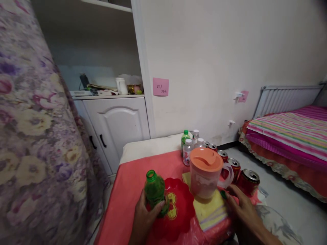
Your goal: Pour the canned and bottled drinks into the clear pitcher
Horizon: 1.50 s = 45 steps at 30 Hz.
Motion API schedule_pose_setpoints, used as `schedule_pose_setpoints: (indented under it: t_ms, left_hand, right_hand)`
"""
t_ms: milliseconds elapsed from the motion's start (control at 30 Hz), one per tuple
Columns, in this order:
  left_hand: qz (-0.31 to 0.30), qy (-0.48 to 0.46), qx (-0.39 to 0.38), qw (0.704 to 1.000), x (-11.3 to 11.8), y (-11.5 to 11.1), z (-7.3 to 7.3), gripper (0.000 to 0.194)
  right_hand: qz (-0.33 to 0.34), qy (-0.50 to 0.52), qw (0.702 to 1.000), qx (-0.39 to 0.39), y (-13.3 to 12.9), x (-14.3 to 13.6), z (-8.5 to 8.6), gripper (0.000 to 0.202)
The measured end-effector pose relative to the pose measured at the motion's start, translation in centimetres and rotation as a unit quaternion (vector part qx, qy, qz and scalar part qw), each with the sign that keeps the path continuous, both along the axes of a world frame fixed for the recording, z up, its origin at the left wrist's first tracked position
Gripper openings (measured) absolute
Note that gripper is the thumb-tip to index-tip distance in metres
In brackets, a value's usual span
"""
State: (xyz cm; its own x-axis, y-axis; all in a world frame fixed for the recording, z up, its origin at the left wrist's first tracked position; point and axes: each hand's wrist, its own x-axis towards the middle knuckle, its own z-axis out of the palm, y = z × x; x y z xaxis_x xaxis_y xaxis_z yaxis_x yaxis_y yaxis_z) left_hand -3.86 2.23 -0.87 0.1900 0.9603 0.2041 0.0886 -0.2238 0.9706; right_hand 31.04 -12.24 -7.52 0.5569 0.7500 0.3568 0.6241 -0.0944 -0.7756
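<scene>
My left hand (pixel 145 216) is wrapped round a green plastic bottle (pixel 154 187), upright and with an uncapped mouth. The bottle stands in front of part of a scalloped red tray (pixel 182 200) with a yellow pattern. At the fingertips of my right hand (pixel 242 209) is a small green bottle cap (pixel 223 194), pinched and partly hidden. Just left of that hand, a clear pitcher (pixel 204 180) with an orange lid (pixel 206 159) rests on a folded yellow cloth (pixel 211 212).
Behind the pitcher stand several capped bottles (pixel 187 151). Several red drink cans (pixel 248 182) line the right edge of the table with its red cover (pixel 127 183). A floral curtain (pixel 38 136) hangs at left; a bed (pixel 288 136) is at right.
</scene>
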Motion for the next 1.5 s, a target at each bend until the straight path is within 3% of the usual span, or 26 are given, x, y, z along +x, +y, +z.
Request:
schedule_pose_setpoints:
  t_ms: [300, 733, 1067, 1367, 1500]
  left_hand:
    - [0.02, -0.016, -0.015, 1.0, -0.8, 0.6, -1.1, 0.077]
    - [0.128, -0.094, -0.066, 0.985, 0.3, -3.3, 1.4, 0.068]
    - [0.143, -0.066, -0.029, 0.987, 2.5, -5.2, 3.0, 0.07]
    - [0.173, -0.077, -0.009, 0.982, 3.5, -7.1, 1.9, 0.08]
    - [0.184, -0.034, -0.015, 0.982, 3.5, -7.6, 2.3, 0.081]
  right_hand:
    - [0.021, 0.052, 0.998, 0.007, -0.2, 0.0, -0.1, 0.042]
    - [0.056, 0.126, 0.989, 0.043, -0.9, 0.4, 0.3, 0.041]
    - [0.124, 0.185, 0.973, 0.059, -1.1, 1.0, -1.5, 0.043]
    - [0.136, 0.224, 0.958, 0.117, -0.5, 0.0, -1.7, 0.04]
    - [0.13, 0.242, 0.954, 0.117, -0.1, -0.7, -1.9, 0.043]
